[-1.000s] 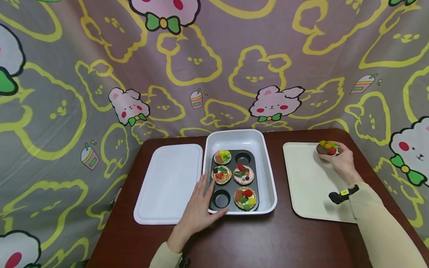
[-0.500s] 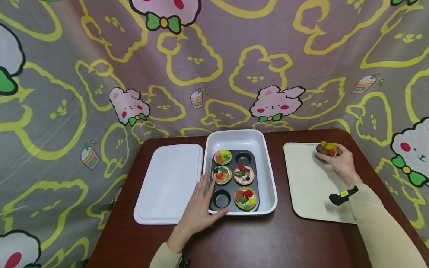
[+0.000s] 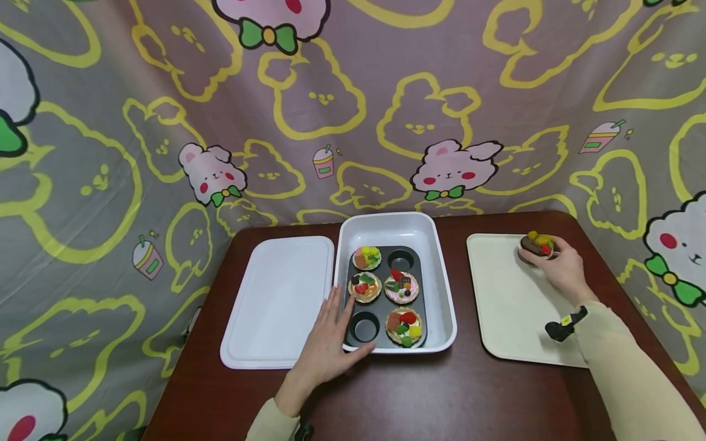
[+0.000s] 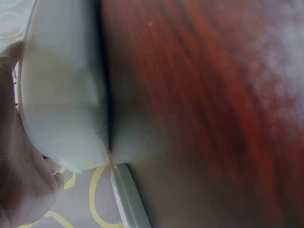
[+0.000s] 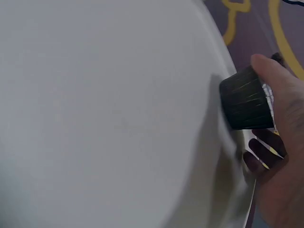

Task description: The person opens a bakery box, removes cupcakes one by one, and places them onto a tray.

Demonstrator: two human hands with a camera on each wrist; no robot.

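My right hand (image 3: 565, 269) grips a fruit-topped tart (image 3: 536, 247) over the far part of the cream tray (image 3: 507, 306). Its top carries a brown piece, yellow fruit and a red bit; the right wrist view shows its dark pleated cup (image 5: 247, 100) by the tray's rim, between thumb and fingers. My left hand (image 3: 328, 343) lies with straight, spread fingers on the near left edge of the white basin (image 3: 444, 294). Inside the basin a dark muffin pan (image 3: 382, 313) holds several fruit tarts (image 3: 401, 287). Its far right cup (image 3: 401, 260) and near left cup (image 3: 364, 327) are bare.
A white lid (image 3: 278, 306) lies flat left of the basin. All stand on a dark brown table (image 3: 419, 392). A patterned curtain (image 3: 364, 110) rises behind and at both sides of it.
The tart in my right hand has shifted slightly to the left and down, its top tilting a little. My left hand keeps its place on the basin.
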